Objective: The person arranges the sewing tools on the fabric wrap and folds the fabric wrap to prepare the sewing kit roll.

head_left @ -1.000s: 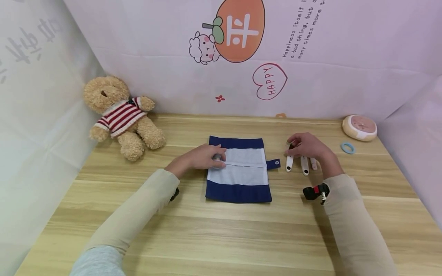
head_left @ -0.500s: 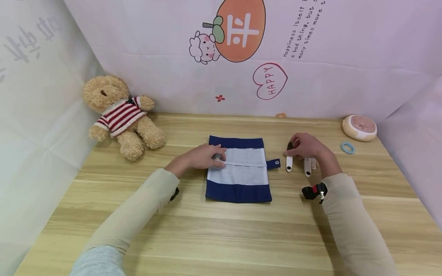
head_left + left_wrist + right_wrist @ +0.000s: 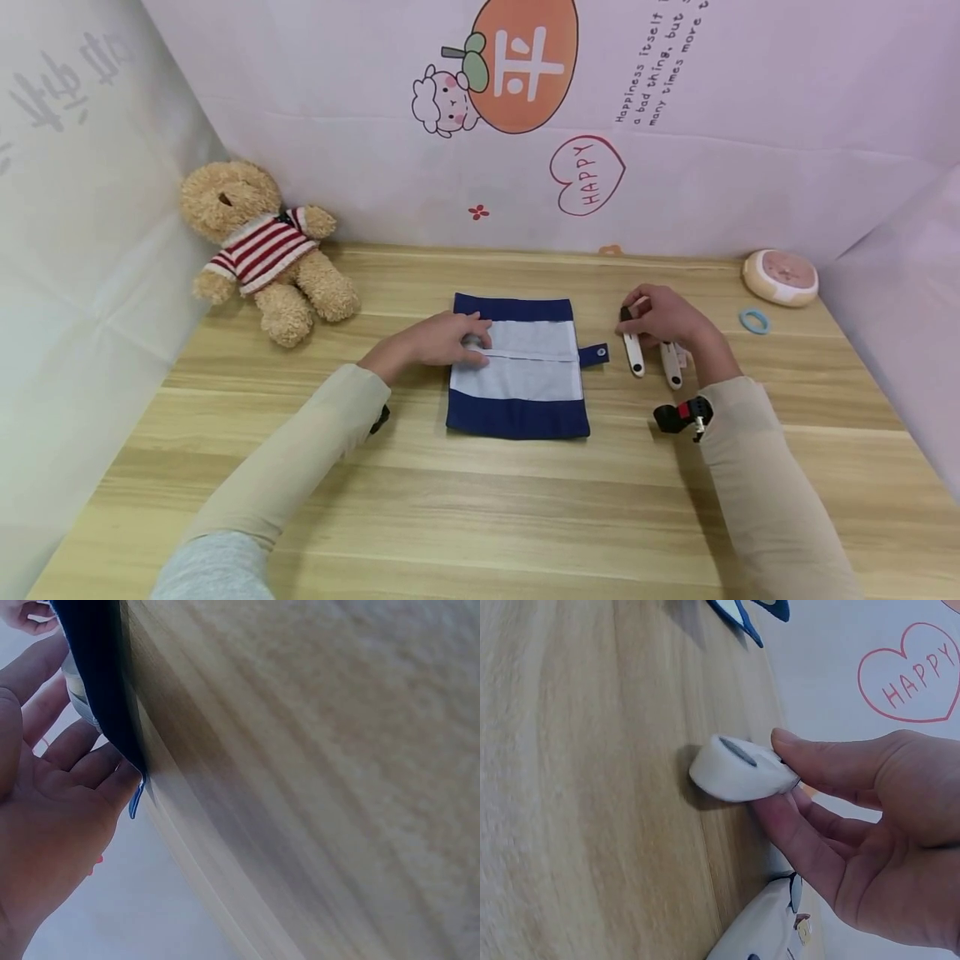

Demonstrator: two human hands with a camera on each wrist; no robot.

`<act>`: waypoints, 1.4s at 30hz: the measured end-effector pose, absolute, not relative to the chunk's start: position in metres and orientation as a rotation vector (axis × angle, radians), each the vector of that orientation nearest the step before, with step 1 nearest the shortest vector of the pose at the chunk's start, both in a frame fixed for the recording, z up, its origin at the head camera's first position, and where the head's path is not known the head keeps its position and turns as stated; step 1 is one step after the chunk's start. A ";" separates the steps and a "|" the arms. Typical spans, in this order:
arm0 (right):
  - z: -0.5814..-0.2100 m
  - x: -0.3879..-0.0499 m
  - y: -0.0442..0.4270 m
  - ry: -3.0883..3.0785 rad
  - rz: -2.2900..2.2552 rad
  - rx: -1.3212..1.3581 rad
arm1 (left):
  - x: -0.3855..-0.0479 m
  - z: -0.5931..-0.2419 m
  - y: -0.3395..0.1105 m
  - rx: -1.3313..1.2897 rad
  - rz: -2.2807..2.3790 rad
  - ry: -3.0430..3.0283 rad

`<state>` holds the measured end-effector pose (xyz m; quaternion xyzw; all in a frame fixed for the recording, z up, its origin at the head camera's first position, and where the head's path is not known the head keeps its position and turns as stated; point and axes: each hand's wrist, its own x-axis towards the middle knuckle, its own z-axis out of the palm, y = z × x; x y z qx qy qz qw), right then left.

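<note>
A blue-edged cloth pouch point(image 3: 525, 421) lies spread out flat, with a pale inside and a snap tab point(image 3: 595, 355). My left hand point(image 3: 450, 340) rests over its left edge, fingers loosely bent. A greyish shape point(image 3: 78, 694) shows by those fingers in the left wrist view; its kind is unclear. My right hand point(image 3: 660, 321) pinches the dark end of a slim white-handled tool point(image 3: 633, 354) between thumb and fingers; the pale end slants toward me, on or just above the table. A second white-handled tool point(image 3: 671, 367) lies beside it, partly hidden by the hand.
A small pale piece point(image 3: 681, 355) is partly covered behind the second tool. Farther right lie a blue ring point(image 3: 754, 321) and a round cream-and-pink object point(image 3: 782, 278). A teddy bear point(image 3: 258, 250) sits at the back left, against the printed wall sheet point(image 3: 360, 158).
The pinched tool has turned so its pale end points more to the right. The second tool has shifted slightly right and nearer me. My left hand and the pouch stay put.
</note>
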<state>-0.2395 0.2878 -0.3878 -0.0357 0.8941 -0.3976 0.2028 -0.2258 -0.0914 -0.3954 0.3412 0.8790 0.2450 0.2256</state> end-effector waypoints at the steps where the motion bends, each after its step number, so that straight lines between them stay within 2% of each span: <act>1: -0.388 -0.240 0.288 2.501 -1.115 -0.102 | -0.226 -0.395 -0.091 0.934 0.677 2.424; 16: -0.376 -0.245 0.272 2.563 -1.291 -0.112 | -0.226 -0.396 -0.091 0.912 0.695 2.423; 42: -0.370 -0.258 0.215 2.501 -1.612 -0.198 | -0.225 -0.399 -0.088 0.888 0.685 2.446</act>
